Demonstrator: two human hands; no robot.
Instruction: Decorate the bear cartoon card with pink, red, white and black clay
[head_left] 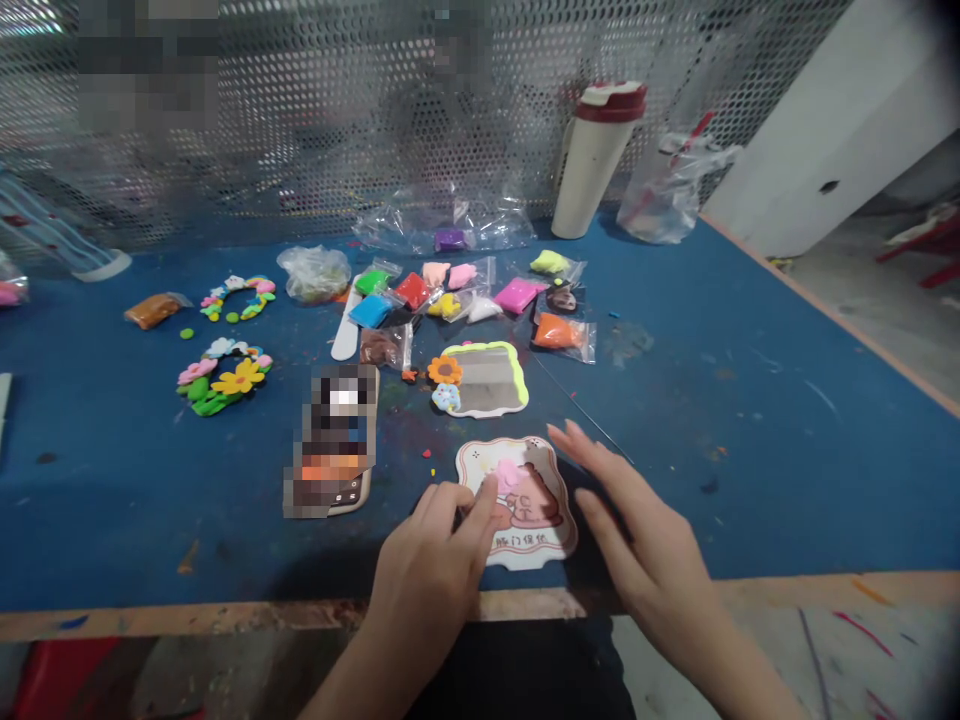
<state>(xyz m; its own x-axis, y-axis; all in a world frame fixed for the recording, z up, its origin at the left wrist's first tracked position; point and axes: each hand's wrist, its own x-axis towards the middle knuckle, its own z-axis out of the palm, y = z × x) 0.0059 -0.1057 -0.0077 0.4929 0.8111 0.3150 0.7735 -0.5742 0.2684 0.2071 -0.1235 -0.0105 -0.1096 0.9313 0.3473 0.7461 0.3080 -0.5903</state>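
Note:
A white scalloped-edge plaque (529, 548) printed with a brown cartoon animal and a line of characters lies flat near the table's front edge. A small pink clay piece (510, 475) sits on its upper middle. My left hand (431, 550) rests over the plaque's left side, fingers bent and apart, its thumb tip beside the pink piece. My right hand (645, 530) is open at the plaque's right edge, fingers stretched out. Just behind lies a scalloped mirror (491, 380) with a yellow-green clay rim, an orange flower and a blue flower.
Several bags of coloured clay, one orange (559, 332), lie behind the mirror. A phone (337, 440) and two flower-decorated rings, one with a yellow flower (238, 378), are at left. A white spatula (346, 325), tumbler (596, 160), plastic cup (664, 195) and thin rod (592, 415) are also there.

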